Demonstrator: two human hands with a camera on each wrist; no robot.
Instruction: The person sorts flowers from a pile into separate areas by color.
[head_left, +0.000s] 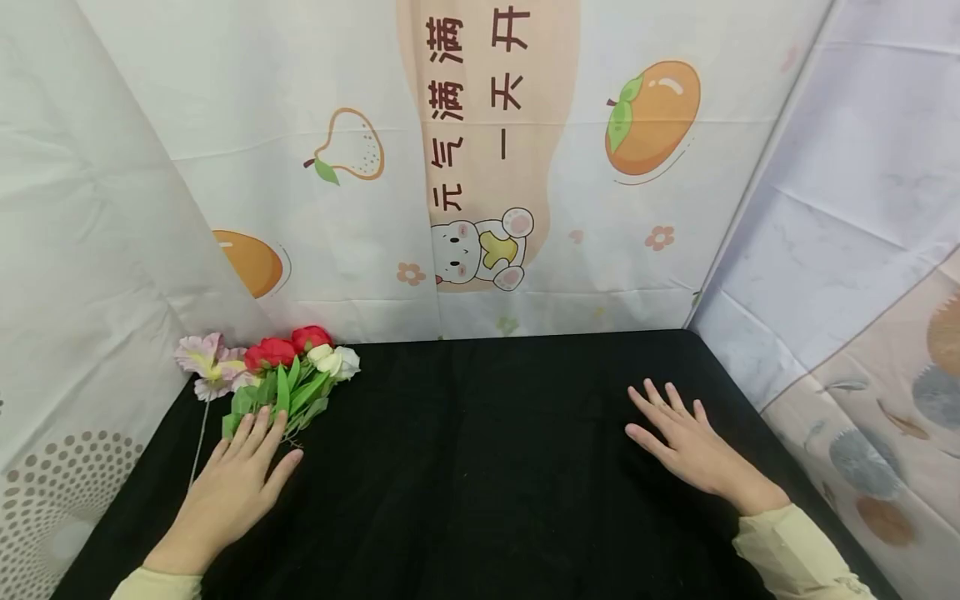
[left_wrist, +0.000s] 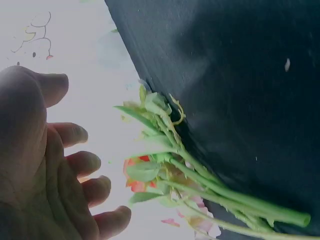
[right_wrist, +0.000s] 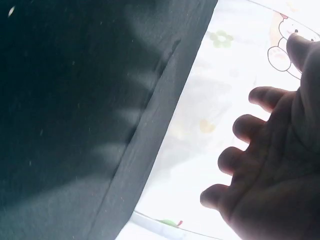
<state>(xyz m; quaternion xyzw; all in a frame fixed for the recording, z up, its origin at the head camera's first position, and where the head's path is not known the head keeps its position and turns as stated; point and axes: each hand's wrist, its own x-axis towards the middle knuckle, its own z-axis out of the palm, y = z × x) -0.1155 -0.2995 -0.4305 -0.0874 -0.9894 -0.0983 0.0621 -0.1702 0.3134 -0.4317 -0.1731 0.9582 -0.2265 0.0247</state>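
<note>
A bunch of artificial flowers lies at the back left of the black table, with red blooms (head_left: 272, 353), white blooms (head_left: 337, 362), a pink-and-yellow bloom (head_left: 213, 365) and green leaves (head_left: 300, 392). My left hand (head_left: 228, 492) is over the near end of the bunch, palm down and fingers straight, covering most of the stems in the head view. From the left wrist, the green stems (left_wrist: 240, 200) show below the palm, apart from the fingers. Over the right side of the table my right hand (head_left: 686, 442) spreads its fingers and holds nothing.
Black cloth (head_left: 480, 467) covers the table, whose back edge meets a white printed curtain (head_left: 360, 242). Further curtains hang close along the left side (head_left: 90, 250) and the right side (head_left: 832, 217).
</note>
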